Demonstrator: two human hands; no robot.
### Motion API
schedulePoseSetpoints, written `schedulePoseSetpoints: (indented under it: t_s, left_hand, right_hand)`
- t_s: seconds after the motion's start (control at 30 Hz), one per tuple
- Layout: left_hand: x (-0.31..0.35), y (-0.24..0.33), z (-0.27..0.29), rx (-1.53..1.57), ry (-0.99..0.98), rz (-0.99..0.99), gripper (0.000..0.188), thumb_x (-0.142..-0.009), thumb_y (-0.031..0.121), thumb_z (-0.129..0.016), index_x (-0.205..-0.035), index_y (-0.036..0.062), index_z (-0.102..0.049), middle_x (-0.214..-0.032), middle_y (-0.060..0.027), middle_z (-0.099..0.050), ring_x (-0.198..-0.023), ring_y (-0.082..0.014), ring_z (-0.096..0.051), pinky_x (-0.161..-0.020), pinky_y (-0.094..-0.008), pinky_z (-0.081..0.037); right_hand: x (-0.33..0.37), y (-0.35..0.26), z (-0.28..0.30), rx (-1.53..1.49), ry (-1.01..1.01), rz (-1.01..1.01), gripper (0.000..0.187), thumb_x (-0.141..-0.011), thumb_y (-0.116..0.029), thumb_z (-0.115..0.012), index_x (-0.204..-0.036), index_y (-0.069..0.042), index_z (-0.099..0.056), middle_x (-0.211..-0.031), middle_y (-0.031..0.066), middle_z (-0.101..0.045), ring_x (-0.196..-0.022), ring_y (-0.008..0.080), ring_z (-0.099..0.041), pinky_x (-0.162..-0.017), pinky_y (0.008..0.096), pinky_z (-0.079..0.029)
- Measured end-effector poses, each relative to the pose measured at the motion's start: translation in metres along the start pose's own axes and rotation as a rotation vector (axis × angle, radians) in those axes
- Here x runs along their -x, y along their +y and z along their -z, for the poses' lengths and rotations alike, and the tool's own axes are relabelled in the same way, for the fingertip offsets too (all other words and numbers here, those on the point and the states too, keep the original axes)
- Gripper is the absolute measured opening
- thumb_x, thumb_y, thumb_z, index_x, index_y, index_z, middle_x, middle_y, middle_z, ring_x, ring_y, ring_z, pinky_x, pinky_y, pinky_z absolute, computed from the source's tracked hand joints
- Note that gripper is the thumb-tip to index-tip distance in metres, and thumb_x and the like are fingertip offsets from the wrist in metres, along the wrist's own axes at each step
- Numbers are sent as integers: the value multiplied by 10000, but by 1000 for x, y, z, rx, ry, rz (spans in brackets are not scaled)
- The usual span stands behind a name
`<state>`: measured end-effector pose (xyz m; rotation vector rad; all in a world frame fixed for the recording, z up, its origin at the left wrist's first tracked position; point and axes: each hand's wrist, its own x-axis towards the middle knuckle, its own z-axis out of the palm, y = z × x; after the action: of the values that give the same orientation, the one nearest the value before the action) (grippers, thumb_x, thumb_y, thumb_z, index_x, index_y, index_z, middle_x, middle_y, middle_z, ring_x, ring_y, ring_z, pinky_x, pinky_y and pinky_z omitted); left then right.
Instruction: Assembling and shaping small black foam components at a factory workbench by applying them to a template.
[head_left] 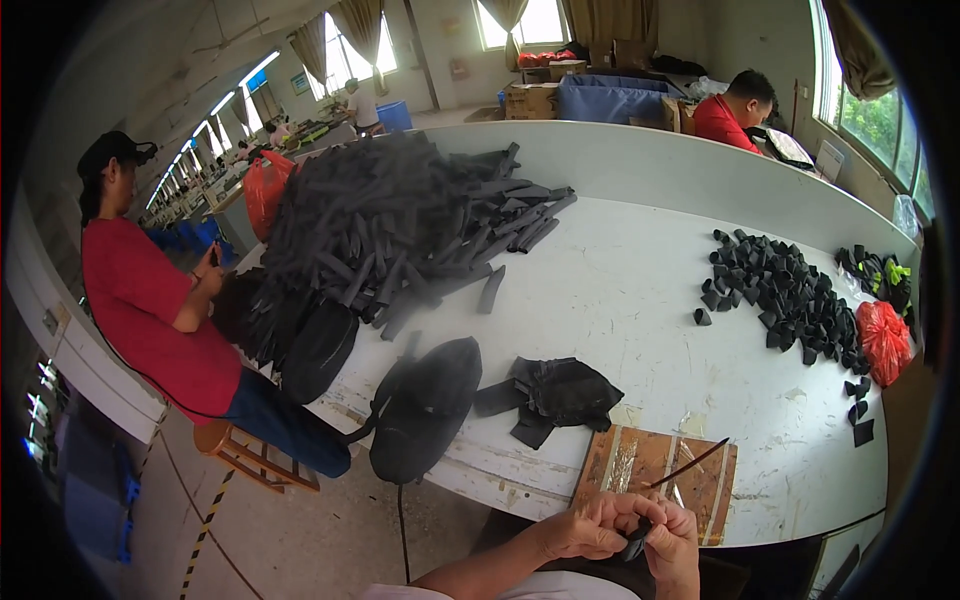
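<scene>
Both hands meet at the near edge of the white bench point(640, 300); the left hand point(590, 528) and right hand point(672, 545) have fingers clamped together on a small black piece point(634, 541). Just beyond them lies a brown board point(640, 462) with a thin black rod point(690, 464) across it.

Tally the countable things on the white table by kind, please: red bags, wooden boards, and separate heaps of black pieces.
Red bags: 2, the left red bag and the right red bag
Wooden board: 1
Heaps of black pieces: 2, the long-strip heap and the small-piece heap
Total: 5
</scene>
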<state>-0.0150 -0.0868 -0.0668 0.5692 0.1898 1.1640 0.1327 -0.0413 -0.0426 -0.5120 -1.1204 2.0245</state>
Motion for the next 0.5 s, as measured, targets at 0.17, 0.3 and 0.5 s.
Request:
schedulePoseSetpoints:
  t_s: [0.17, 0.3, 0.5]
  left_hand:
    - [-9, -1, -23, -188, 167, -142, 439, -765, -38, -501, -1194, 17, -427, -887, 6, -513, -459, 7, -353, -408, -126, -264]
    - [-16, -10, -34, -715, 643, -319, 332, -789, -43, -512, -1120, -12, -503, -829, 2, -541, -511, -21, -425, -478, -141, -338]
    - [-28, -28, -20, -1142, 820, -716, 123, -805, -57, -482, -898, -9, -546, -778, -5, -555, -577, -32, -463, -497, -161, -368]
  right_hand:
    - [-13, -14, -9, 260, 53, 311, 287, -722, -257, -687, -665, -32, -517, -763, 24, -464, -725, 121, -441, -689, 252, -356]
    - [-13, -9, -1, 445, 150, 318, 216, -773, -154, -623, -672, -21, -486, -757, 72, -524, -711, 147, -478, -648, 259, -379]
    - [-18, -6, -12, 1223, 78, 779, 113, -729, -23, -590, -706, -10, -480, -764, 116, -531, -681, 229, -498, -577, 293, -407]
